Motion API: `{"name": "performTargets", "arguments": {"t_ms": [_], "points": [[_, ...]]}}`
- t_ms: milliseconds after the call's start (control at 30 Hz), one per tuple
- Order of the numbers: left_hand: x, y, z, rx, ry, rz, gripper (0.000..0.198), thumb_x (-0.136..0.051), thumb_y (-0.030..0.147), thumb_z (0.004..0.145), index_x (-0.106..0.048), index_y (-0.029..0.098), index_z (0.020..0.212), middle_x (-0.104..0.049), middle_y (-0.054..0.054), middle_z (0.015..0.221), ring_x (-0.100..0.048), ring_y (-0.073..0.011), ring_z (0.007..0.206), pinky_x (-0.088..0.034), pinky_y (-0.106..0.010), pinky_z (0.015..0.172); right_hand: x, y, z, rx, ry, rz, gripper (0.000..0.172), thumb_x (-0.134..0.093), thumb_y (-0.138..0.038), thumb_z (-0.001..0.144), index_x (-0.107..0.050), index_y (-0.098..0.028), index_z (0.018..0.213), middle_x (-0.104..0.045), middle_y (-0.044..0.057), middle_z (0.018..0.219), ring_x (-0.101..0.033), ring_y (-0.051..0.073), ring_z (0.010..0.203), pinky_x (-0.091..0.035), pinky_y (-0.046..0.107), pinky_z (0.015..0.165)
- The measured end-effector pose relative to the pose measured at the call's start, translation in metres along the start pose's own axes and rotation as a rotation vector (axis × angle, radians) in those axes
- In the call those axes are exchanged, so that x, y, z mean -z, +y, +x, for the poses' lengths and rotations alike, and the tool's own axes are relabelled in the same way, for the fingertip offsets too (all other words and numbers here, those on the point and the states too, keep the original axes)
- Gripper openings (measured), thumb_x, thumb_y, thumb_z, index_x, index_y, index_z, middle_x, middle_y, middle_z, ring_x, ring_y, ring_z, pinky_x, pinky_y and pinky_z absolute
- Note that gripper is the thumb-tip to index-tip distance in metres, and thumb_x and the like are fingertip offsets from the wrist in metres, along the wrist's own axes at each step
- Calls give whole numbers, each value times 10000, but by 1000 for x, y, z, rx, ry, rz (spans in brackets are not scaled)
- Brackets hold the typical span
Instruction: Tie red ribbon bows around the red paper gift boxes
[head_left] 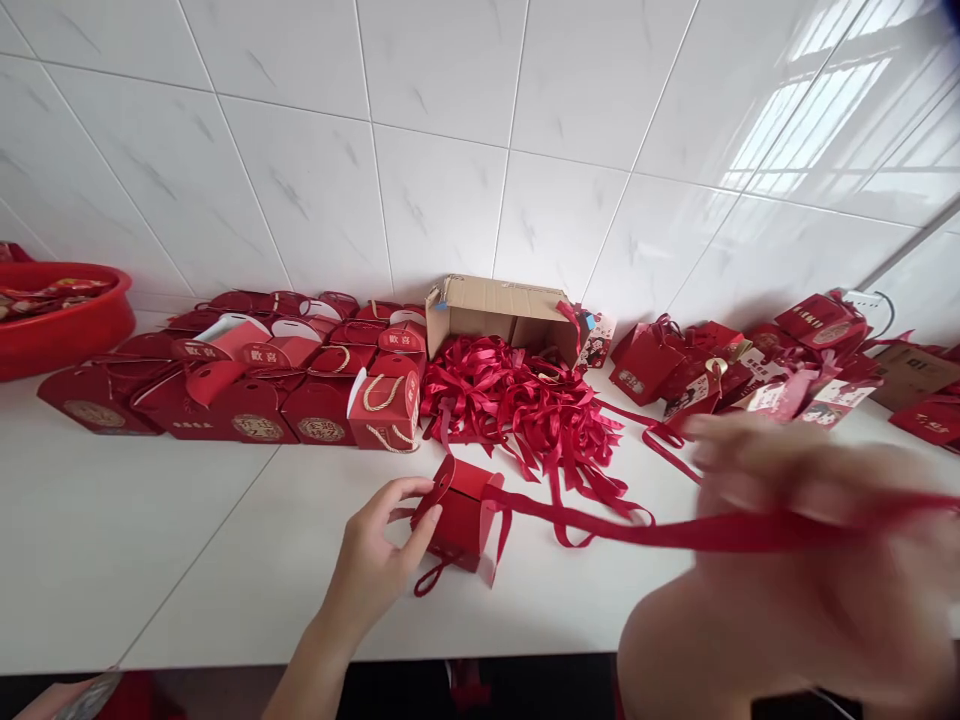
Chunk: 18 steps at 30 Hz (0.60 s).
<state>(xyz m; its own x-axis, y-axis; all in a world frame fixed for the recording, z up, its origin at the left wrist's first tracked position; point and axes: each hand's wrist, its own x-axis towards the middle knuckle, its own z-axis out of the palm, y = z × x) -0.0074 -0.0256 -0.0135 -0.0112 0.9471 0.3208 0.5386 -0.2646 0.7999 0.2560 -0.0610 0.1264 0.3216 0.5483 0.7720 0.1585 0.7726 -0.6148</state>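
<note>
Close to the table's front edge stands a small red gift box [459, 520], with a dark red cord loop poking out at its lower left. My left hand [386, 530] grips the box by its left side, thumb and fingers around the top flap. A red ribbon [622, 530] comes from the box's right side and stretches across to the right. My right hand [787, 500], smeared by motion and near the camera, has the ribbon running across its fingers and appears closed on it. Behind the box lies a heap of red ribbons [525, 400].
Rows of red gift boxes [255, 400] stand at the back left, beside a red basin [67, 320] of packets. A cardboard box [510, 300] lies open behind the ribbon heap. More decorated red boxes [645, 365] sit at the back right, along the tiled wall [442, 200].
</note>
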Motion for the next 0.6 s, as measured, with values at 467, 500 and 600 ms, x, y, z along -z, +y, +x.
{"name": "performTargets", "arguments": {"t_ms": [467,500,600], "points": [[-12,-13,-6,263,187,-364,327,-586,406,836,-515,229,1102,-633,-96,1087,-646,-226,979,-540,-310,772,-90,109,-71,-562,-1146,-432,340,-395,-289,947,-551,-169,671,-369,99,1489,-145,311,1440,-176,539,1099],[-12,-13,-7,268,190,-382,329,-591,404,833,-511,230,1101,-631,-96,1091,-645,-224,975,-533,-318,791,-90,109,-72,-558,-1162,-444,348,-394,-291,946,-542,-167,656,-363,99,1494,-136,313,1443,-174,541,1097],[-12,-10,-8,281,194,-414,332,-608,392,822,-506,229,1093,-627,-95,1094,-642,-217,960,-519,-325,819,-92,108,-72,-526,-1200,-478,367,-401,-290,943,-523,-163,622,-360,108,1497,-148,316,1441,-172,544,1087]]}}
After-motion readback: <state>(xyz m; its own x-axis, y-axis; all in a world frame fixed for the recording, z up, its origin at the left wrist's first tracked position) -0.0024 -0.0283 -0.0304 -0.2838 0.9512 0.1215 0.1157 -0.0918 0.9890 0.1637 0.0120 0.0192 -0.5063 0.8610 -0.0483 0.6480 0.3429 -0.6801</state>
